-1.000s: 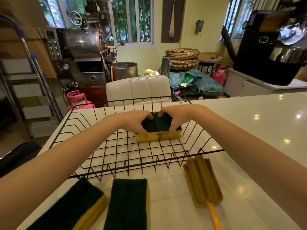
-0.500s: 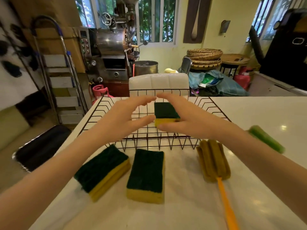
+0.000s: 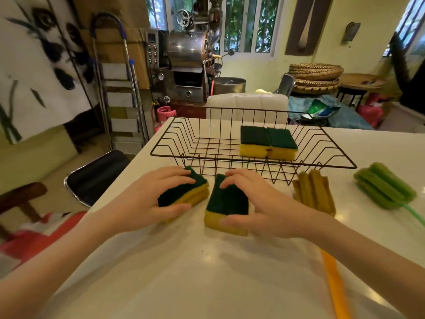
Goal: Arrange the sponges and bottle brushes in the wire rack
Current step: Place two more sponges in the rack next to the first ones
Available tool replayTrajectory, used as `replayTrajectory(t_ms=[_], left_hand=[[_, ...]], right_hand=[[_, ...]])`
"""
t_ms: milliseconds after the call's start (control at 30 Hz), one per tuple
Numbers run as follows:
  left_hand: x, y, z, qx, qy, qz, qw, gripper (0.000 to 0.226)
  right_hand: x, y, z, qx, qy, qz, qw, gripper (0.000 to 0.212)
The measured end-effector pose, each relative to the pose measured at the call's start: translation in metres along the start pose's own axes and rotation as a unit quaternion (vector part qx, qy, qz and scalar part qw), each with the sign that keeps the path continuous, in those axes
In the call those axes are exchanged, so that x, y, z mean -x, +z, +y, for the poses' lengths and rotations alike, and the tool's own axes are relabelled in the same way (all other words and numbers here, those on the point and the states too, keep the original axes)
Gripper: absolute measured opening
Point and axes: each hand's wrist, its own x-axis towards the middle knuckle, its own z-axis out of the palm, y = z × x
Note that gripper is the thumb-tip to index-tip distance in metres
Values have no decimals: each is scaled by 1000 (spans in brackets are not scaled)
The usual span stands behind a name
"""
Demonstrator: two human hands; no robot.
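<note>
A black wire rack (image 3: 174, 147) stands on the white counter. Two yellow sponges with green tops (image 3: 268, 143) lie side by side inside it, toward its right half. In front of the rack, my left hand (image 3: 147, 199) grips a third sponge (image 3: 184, 194), fingers over its far edge and thumb on its near side. My right hand (image 3: 264, 203) grips a fourth sponge (image 3: 226, 203) the same way. Both sponges rest on the counter. An orange bottle brush (image 3: 314, 192) lies right of my right hand, and a green bottle brush (image 3: 384, 189) lies further right.
The white counter (image 3: 184, 272) ends at its left edge near a black chair seat (image 3: 96, 176). A white chair back (image 3: 247, 104) stands behind the rack. A ladder, a metal machine and stacked baskets fill the room beyond.
Both hands let go of the two sponges in the rack, drew back toward me and closed on the two sponges lying in front of the rack. The view has shifted left.
</note>
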Motion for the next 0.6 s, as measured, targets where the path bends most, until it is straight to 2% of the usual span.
replayTrajectory(t_ms=[67,200,400,500,600], left_hand=[[2,1,-1,-4,-24,-30,999,73],[6,2,4,15,-50,-67,996,67],[4,-4,14,-95,-32,-166,981,85],[-5,-17,20,-128,-11,-209,969,86],[-19,-24,21,-106,-7,-224,969,79]], right_hand=[[-4,5,0,45,17,0,999,66],[-8,9,-3,87,37,10,995,69],[-9,2,0,117,26,1,993,63],[-8,-3,3,101,18,-18,995,58],[-7,-8,6,93,11,-37,995,56]])
